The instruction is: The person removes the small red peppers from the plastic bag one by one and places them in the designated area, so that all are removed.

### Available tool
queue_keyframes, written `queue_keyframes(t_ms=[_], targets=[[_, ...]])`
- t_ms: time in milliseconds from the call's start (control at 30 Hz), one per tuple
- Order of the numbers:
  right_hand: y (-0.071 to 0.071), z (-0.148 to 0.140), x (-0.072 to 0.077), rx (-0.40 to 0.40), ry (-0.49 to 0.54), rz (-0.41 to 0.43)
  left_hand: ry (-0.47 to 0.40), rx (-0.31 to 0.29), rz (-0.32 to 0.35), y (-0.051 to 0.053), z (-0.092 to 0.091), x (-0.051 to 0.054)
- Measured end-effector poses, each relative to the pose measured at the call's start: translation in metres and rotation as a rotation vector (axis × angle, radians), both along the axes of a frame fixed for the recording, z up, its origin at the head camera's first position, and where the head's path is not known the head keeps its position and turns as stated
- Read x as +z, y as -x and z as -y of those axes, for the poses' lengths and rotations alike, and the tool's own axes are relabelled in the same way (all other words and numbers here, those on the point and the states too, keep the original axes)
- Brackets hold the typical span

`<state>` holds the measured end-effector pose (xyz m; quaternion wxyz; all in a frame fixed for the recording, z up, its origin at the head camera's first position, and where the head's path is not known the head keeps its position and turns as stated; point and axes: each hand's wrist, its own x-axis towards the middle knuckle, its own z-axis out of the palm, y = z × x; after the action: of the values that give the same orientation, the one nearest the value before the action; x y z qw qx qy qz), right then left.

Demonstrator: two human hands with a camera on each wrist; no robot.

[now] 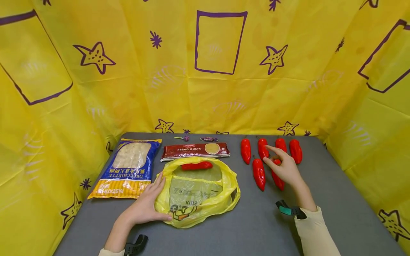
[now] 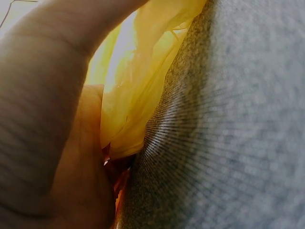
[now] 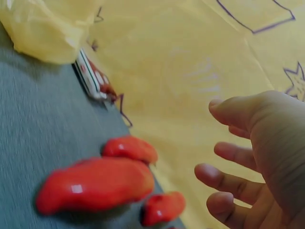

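Observation:
A yellow plastic bag [image 1: 229, 202] lies with its mouth spread toward me, and one red pepper [image 1: 196, 165] shows inside near the far rim. My left hand [image 1: 145, 204] rests against the bag's left side, fingers extended along it and thumb at its near edge. The left wrist view has the yellow plastic [image 2: 138, 90] beside that hand. On the right, my right hand [image 1: 285, 167] hovers over several red peppers [image 1: 258, 174], thumb and fingers apart. Nothing lies between those fingers in the right wrist view, where the peppers [image 3: 95, 186] sit below the hand [image 3: 257, 157].
Left of the bag lies a blue and orange pasta packet [image 1: 128, 170]. Behind the bag is a dark red pasta packet [image 1: 195, 150]. Farther back are a lollipop [image 1: 185, 138] and a small purple wrapped sweet [image 1: 209, 139]. Yellow patterned cloth [image 1: 179, 96] surrounds the grey table [image 1: 256, 227].

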<state>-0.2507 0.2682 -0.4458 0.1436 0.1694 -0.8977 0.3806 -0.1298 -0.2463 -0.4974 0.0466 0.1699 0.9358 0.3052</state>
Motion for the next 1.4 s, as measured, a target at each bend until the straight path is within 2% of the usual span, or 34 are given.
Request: queue_keyframes(t_ms=[400,800,1133,1400], targets=[[0.007,0.049,0.009,0.131,0.007,-0.008,-0.011,-0.007,0.000,-0.002,-0.001,-0.002],[0.013,0.116,0.037,0.314,0.000,-0.030,0.001,-0.006,-0.007,-0.001,0.000,-0.002],[0.022,0.182,0.049,0.474,0.024,0.080,0.011,0.000,-0.001,0.001,0.001,-0.001],[0.023,0.229,0.041,0.588,0.002,0.151,0.014,0.001,0.001,0.001,0.001,-0.002]])
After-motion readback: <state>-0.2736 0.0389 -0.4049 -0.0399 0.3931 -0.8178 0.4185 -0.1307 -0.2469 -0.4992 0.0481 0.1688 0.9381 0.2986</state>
